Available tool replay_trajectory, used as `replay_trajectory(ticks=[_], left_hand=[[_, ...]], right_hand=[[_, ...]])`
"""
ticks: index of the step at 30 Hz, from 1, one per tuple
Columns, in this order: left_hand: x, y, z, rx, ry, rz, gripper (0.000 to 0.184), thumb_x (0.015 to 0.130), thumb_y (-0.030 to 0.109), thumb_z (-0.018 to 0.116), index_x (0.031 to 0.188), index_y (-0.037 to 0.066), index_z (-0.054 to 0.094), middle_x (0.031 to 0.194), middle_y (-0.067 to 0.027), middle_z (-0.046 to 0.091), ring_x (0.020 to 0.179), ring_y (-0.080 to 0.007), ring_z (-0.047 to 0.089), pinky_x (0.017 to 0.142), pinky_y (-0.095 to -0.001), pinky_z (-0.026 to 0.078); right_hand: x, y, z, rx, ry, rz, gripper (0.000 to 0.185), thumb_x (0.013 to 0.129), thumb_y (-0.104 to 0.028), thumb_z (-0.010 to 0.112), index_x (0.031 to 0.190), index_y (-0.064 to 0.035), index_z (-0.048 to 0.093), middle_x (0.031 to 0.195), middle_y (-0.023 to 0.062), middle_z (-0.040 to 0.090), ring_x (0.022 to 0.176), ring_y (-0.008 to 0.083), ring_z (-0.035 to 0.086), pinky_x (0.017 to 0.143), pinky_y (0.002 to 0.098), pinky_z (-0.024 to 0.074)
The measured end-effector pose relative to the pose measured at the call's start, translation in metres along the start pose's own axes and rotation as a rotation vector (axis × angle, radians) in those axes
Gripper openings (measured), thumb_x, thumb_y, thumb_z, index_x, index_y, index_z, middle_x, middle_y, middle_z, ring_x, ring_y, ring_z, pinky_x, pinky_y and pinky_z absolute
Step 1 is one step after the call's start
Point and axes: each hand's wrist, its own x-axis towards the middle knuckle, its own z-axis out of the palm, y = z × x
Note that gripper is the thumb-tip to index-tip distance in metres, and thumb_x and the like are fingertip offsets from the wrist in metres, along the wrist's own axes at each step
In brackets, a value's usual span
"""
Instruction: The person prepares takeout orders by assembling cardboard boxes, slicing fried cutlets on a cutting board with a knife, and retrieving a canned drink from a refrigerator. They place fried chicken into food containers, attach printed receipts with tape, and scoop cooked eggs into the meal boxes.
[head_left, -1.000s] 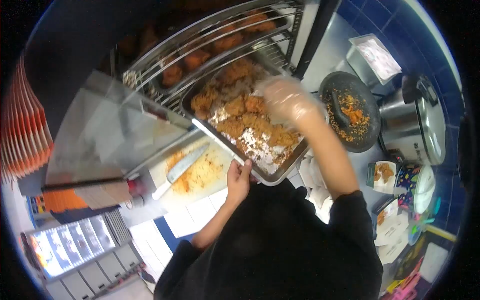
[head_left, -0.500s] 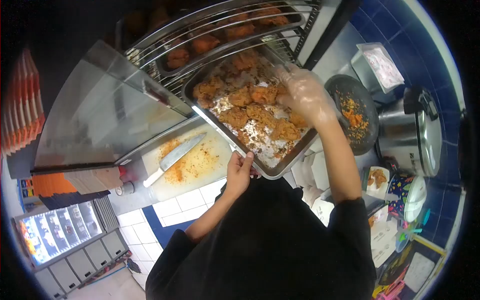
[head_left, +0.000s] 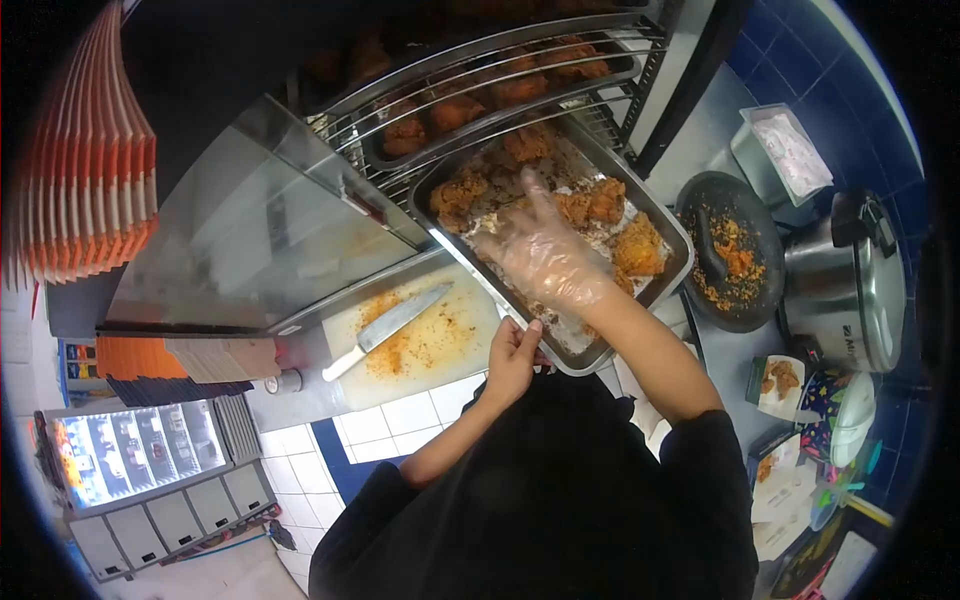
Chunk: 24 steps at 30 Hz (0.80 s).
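Note:
My left hand (head_left: 514, 362) is bare and closed on the near edge of a metal tray (head_left: 655, 203), its thumb over the rim. The tray projects from a wire rack and holds several pieces of fried chicken (head_left: 638, 248) amid loose crumbs. My right hand (head_left: 548, 256), in a clear plastic glove, reaches over the middle of the tray with fingers spread among the pieces. It covers part of the chicken, and no piece shows in its grip. At the tray's left end lies another fried chicken piece (head_left: 459, 198).
Above is a rack shelf (head_left: 400, 165) with more chicken. To the left, a knife (head_left: 400, 318) rests on a crumb-covered cutting board (head_left: 470, 320), near a glass door (head_left: 240, 240). At right stand a stone mortar (head_left: 760, 312) with a pestle and a steel cooker (head_left: 825, 300).
My right hand has moved left from the tray's right side to its middle, fingers now spread. Chicken pieces lie differently in the tray. My left hand keeps its hold; the whole view has shifted.

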Motion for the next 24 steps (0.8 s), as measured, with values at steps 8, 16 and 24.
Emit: replay_trajectory(ticks=[8,16,24], left_hand=[[-0.002,0.005,0.005,0.023,-0.012,-0.002,0.023,0.104,0.024,0.056,0.109,0.003,0.052,0.076,-0.0033,0.062,0.057,-0.009,0.06,0.052,-0.0245,0.055],[0.001,-0.002,-0.006,0.049,0.032,0.028,0.023,0.104,0.025,0.058,0.102,0.003,0.051,0.068,-0.0004,0.054,0.054,-0.0082,0.057,0.049,-0.0253,0.053],[-0.001,0.007,-0.003,0.021,0.021,-0.011,0.022,0.103,0.025,0.059,0.101,0.005,0.05,0.077,-0.0044,0.063,0.055,-0.01,0.059,0.051,-0.0258,0.054]], right_hand=[[0.06,0.004,0.001,0.067,0.282,0.038,0.045,0.096,-0.022,0.051,0.141,-0.0163,0.053,0.126,0.0181,0.066,0.133,0.0284,0.051,0.122,0.0522,0.0219],[0.105,0.026,-0.011,0.589,-0.221,0.088,0.024,0.099,-0.026,0.051,0.116,-0.0217,0.067,0.102,0.0152,0.069,0.102,0.0378,0.065,0.092,0.0488,0.0506],[-0.019,0.055,-0.012,1.999,0.368,0.248,0.054,0.091,-0.014,0.071,0.14,-0.0071,0.049,0.119,0.0147,0.066,0.106,0.026,0.067,0.088,0.0413,0.0562]])
